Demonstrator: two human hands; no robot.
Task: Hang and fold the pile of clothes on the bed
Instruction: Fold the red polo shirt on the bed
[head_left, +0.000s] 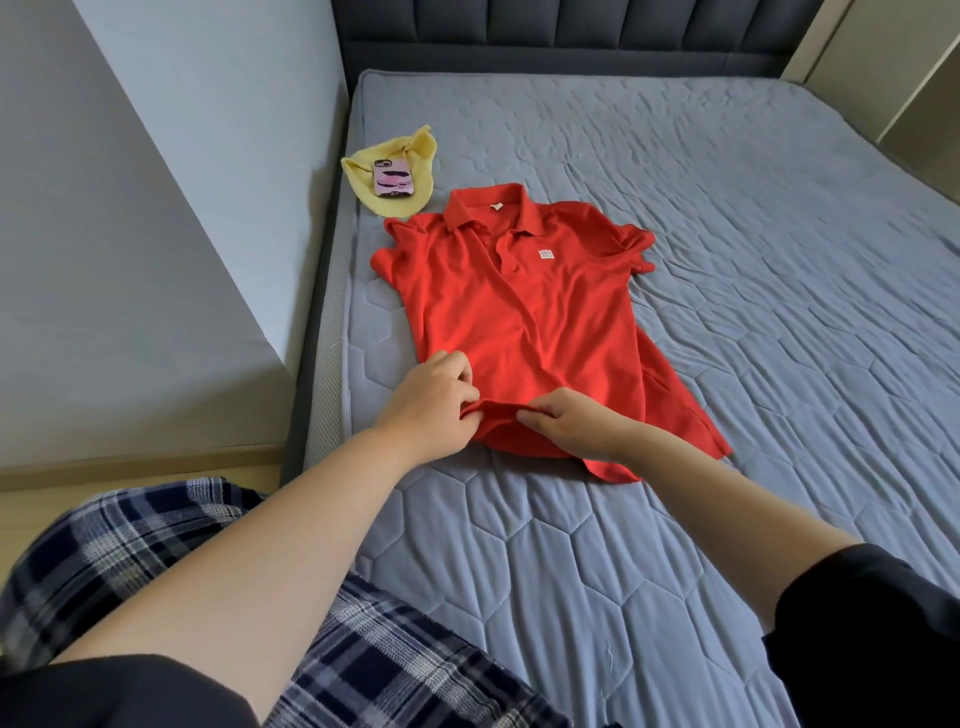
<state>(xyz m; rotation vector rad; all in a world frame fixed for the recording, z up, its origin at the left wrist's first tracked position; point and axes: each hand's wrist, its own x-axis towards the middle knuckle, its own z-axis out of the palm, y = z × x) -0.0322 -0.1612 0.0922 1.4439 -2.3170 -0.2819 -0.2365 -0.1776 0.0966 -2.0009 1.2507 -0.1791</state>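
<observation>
Red polo shirt (519, 312) lies front side up on the bed's quilted grey-blue mattress (779, 270), toward the left edge and about midway along it. Collar (488, 205) points to the dark padded headboard (571, 36); hem is at the near end. Both short sleeves are bunched at the shoulders. Small white label (545, 254) on the chest, text too small to read. Left hand (431, 408) pinches the hem at its left end, thumb and fingers curled tight on a raised fold of cloth. Right hand (576, 423) pinches the same fold just beside it, fingers curled in on the fabric. The lower right corner of the shirt trails flat on the mattress past the right hand. Yellow cloth (422, 171) sits at the left edge, nearer the headboard, just beyond the shirt's left shoulder; whether they touch, cannot tell. A phone (394, 178) in a pink patterned case rests on the cloth. Plaid trousers (156, 545) of the person show at the near left.
</observation>
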